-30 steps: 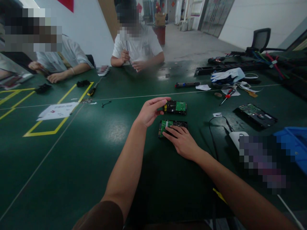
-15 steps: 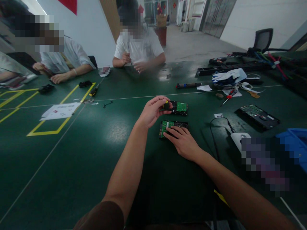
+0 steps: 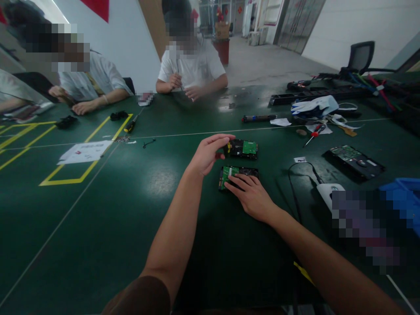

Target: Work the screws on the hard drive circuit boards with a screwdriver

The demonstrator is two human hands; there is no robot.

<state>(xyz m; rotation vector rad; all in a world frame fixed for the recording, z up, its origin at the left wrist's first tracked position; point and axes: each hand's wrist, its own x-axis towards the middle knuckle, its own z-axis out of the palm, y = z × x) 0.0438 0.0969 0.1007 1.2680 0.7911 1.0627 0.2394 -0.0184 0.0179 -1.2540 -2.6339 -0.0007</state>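
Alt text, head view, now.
The right hand rests on a rectangular black-and-green hard drive; just beyond, the left hand curls by a similar drive, near something yellow too small to identify. A dark green tabletop surrounds them.

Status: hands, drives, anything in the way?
Left hand at left end of far hard drive, by yellow piece, grip unclear. Right hand spread on near hard drive. Red screwdriver off right, clear of both.

tabletop (image 3: 160,183): smooth, glossy | far drive (image 3: 250,148): metal | gloves (image 3: 316,106): matt cloth | sheet (image 3: 83,152): paper | bin (image 3: 406,199): plastic
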